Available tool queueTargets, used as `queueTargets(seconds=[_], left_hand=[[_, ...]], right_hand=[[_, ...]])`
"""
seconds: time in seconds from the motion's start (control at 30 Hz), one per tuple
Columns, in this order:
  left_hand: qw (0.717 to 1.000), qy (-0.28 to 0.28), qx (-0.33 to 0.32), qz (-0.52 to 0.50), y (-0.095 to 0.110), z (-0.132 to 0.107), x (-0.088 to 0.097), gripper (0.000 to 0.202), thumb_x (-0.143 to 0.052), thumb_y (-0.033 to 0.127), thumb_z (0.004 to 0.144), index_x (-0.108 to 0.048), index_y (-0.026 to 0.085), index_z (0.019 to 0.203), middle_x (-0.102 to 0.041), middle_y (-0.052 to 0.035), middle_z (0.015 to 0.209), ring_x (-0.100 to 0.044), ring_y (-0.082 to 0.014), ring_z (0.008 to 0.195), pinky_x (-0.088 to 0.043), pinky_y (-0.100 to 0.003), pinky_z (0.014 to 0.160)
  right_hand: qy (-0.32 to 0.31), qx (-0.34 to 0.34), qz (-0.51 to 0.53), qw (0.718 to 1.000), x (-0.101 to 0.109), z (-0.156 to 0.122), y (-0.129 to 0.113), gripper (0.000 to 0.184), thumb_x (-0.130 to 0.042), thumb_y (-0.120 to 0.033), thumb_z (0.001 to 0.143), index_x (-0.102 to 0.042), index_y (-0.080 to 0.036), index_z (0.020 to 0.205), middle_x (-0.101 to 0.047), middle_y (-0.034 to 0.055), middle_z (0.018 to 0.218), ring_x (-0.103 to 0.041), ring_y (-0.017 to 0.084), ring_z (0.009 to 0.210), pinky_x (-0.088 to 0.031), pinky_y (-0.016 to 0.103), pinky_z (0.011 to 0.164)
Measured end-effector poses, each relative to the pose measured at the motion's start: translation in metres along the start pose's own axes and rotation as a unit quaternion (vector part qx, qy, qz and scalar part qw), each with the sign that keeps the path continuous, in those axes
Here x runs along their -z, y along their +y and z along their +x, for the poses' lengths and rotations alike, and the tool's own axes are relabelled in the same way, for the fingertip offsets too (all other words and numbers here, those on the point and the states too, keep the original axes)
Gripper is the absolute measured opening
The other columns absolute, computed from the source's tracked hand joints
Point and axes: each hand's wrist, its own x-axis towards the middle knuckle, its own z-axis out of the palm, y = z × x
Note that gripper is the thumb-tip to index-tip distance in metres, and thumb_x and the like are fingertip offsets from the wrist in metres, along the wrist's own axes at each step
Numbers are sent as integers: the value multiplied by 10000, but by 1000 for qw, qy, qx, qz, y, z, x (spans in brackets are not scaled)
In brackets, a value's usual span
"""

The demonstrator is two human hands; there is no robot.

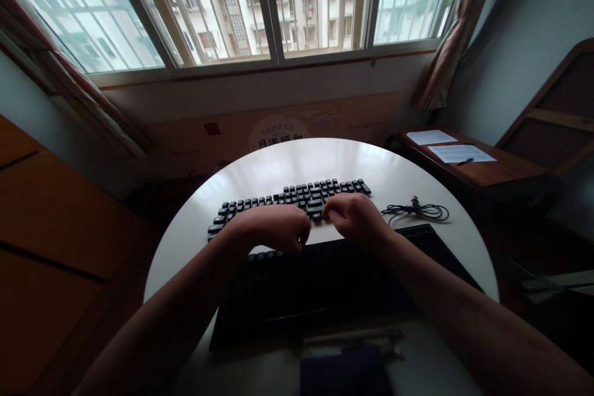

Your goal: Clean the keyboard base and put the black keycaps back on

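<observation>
A black keyboard (315, 284) lies on the white round table, mostly dark, with a few keycaps showing along its upper left edge. Beyond it, many loose black keycaps (250, 202) stand in rows. My left hand (278, 227) is bent over the keyboard's top edge, fingers curled down and closed; anything between them is hidden. My right hand (355, 213) hovers at the near side of the loose keycaps, thumb and fingers drawn together beside a keycap (317, 217). Whether it grips one, I cannot tell.
A coiled black cable (424, 213) lies on the round table (180, 266) at the right. Near me are a blurred metal tool (352, 339) and a dark purple item (343, 374). A wooden side table (505, 170) holds papers (461, 153) and a pen (464, 162).
</observation>
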Motion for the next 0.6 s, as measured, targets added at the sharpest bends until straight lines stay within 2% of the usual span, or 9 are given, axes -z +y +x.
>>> queueTargets(seconds=[0.27, 0.6], left_hand=[[1000, 6, 14, -13, 1, 1, -6, 227, -596, 187, 698, -750, 194, 865, -694, -16, 752, -564, -143, 625, -427, -252, 611], [999, 11, -8, -40, 0, 5, -9, 157, -599, 194, 693, -728, 185, 780, -643, 4, 660, -527, -134, 585, -412, -253, 611]], right_hand=[[-6, -3, -2, 1000, -2, 0, -1, 229, -546, -99, 801, -743, -213, 770, -748, 11, 803, -675, 179, 753, -448, 262, 711], [-27, -31, -16, 999, 1, 0, -5, 232, -550, -110, 793, -753, -220, 776, -752, 6, 796, -674, 185, 732, -435, 264, 667]])
